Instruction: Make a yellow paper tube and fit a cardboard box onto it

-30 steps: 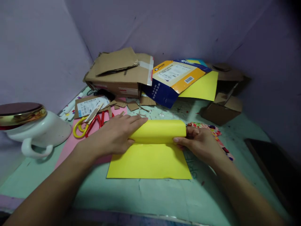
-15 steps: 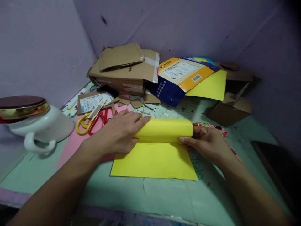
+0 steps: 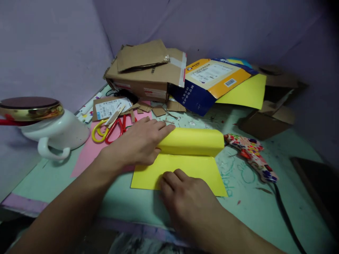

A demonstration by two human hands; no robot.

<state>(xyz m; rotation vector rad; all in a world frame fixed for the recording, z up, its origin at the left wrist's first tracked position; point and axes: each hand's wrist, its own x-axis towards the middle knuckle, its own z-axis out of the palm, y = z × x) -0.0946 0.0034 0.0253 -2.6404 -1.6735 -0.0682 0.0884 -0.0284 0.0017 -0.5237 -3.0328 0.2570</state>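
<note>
A yellow sheet of paper (image 3: 150, 174) lies across the table, its far part bent up and over into a loose roll. My left hand (image 3: 144, 143) is closed on the left end of that rolled part, thumb on the near side and fingers over the top. My right hand (image 3: 190, 201) is over the sheet's near edge with its fingers curled in; the fingertips and thumb are hidden. Beyond the roll's right end lies a flower-patterned glue gun (image 3: 251, 151), its nozzle partly behind the paper.
Scissors with red and yellow handles (image 3: 115, 130) lie on pink paper (image 3: 90, 153) at left. A white mug (image 3: 58, 135) stands beside them. Cardboard boxes (image 3: 148, 77) and a blue-orange carton (image 3: 209, 79) are at the back. A dark flat object (image 3: 312, 187) lies at right.
My right hand has let go of the roll's right end and moved down and left to the sheet's near edge, uncovering the glue gun. My left hand keeps its hold.
</note>
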